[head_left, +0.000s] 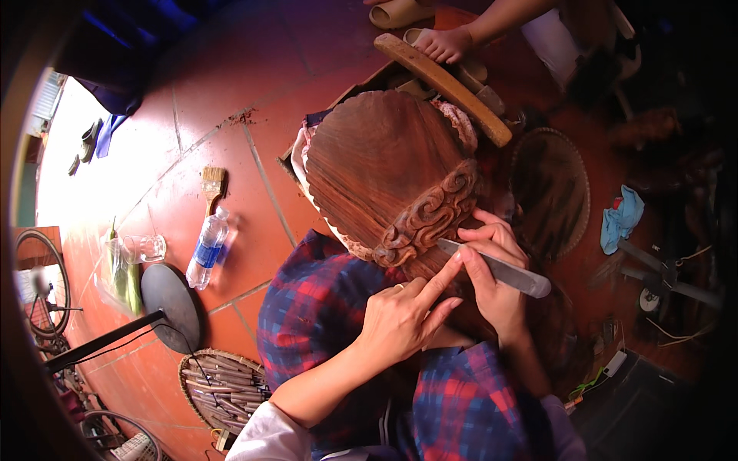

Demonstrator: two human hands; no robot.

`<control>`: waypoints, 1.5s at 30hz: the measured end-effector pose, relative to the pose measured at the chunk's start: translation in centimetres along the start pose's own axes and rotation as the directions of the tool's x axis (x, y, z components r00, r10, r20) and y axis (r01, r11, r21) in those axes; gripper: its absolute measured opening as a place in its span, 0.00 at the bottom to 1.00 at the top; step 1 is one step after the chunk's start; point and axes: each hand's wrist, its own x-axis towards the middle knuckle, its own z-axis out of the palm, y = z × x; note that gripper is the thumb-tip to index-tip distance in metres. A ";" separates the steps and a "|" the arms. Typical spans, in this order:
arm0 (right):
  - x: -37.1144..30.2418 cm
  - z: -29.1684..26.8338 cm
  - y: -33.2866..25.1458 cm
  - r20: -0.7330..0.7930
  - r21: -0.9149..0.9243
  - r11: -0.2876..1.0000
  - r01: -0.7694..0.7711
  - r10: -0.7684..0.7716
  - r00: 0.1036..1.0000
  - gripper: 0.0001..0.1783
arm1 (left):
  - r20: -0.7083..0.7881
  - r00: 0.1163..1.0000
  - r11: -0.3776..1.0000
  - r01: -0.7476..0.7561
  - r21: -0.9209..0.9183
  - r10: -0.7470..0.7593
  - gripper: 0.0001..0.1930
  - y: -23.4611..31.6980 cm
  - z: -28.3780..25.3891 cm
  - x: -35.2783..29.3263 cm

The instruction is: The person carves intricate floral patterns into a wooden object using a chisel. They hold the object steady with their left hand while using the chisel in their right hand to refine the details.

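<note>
A brown wooden panel (384,165) with a scalloped edge lies before me, a band of carved scrolls (434,207) along its near right side. A flat grey blade-like tool (507,273), narrow at one end and rounded at the other, has its narrow end beside the scrolls. My right hand (496,288) is closed round it, with some fingers behind the tool. My left hand (400,319) reaches in from the left, its index finger stretched to the tool near the right thumb. The left thumb stands apart, the other fingers are bent, and nothing shows in that hand.
Pink patterned cloth (457,123) shows under the panel. A curved wooden piece (446,88) lies beyond, near another person's foot (446,46). Left on the tiles are a brush (213,184), a water bottle (207,250), a round black stand base (173,303) and a basket of tools (223,388).
</note>
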 end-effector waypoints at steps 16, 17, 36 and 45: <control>-0.6 0.0 0.4 -0.023 -0.059 0.991 0.117 -0.119 0.993 0.06 | 0.060 0.998 1.000 0.026 0.005 -0.027 0.33 0.6 -0.6 -0.3; -0.4 -0.3 0.3 -0.001 -0.084 0.988 0.128 -0.129 0.992 0.06 | 0.054 0.998 1.000 0.030 -0.003 -0.030 0.33 0.4 -0.5 -0.3; 0.3 -0.2 -0.6 -0.039 -0.033 0.999 0.015 -0.016 0.999 0.07 | 0.009 0.999 0.999 -0.038 -0.002 0.038 0.33 0.5 -0.3 1.1; -2.9 -1.8 -1.6 -0.283 0.330 0.914 -0.238 0.336 0.899 0.04 | -0.023 0.986 0.983 -0.166 -0.081 0.164 0.34 0.3 -0.2 0.8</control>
